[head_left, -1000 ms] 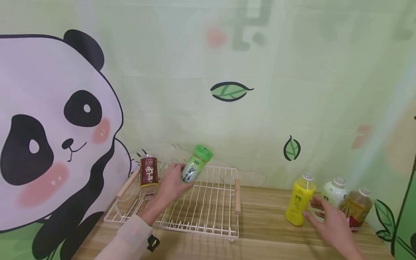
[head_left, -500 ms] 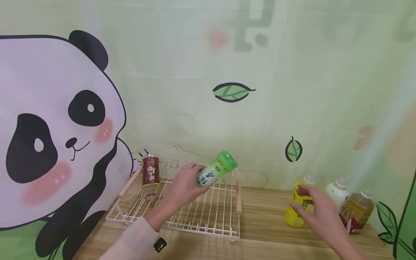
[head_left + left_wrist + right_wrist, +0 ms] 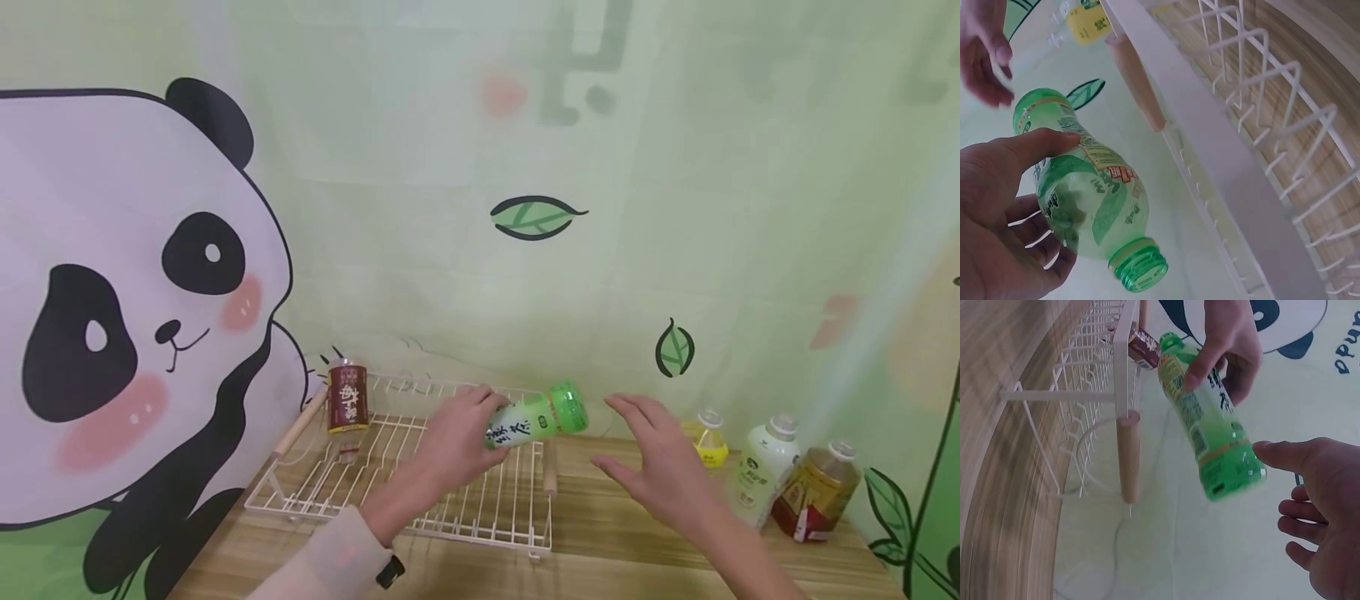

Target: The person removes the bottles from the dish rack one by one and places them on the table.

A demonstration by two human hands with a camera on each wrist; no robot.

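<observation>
My left hand [image 3: 459, 442] grips a green tea bottle [image 3: 536, 418] around its middle, above the right part of the white wire rack [image 3: 450, 533]. The bottle lies nearly sideways, its green base toward the right; in the left wrist view the capless-looking threaded neck [image 3: 1140, 269] points down and away from that base. My right hand [image 3: 663, 467] is held up with thumb and fingers spread, just short of the bottle's base, holding nothing. A dark red bottle [image 3: 348, 400] sits neck down at the rack's left back.
Right of the rack, a yellow bottle [image 3: 708, 446] stands partly hidden behind my right hand. Beside it stand a white bottle [image 3: 763, 473] and a brown bottle [image 3: 817, 493]. The rack has a wooden handle [image 3: 550, 468] at its right side. Behind the wooden table hangs a panda-printed cloth [image 3: 420, 250].
My left hand has carried the green tea bottle to the right and tipped it from slanted to nearly level. My right hand has moved left, away from the yellow bottle, toward the tea bottle.
</observation>
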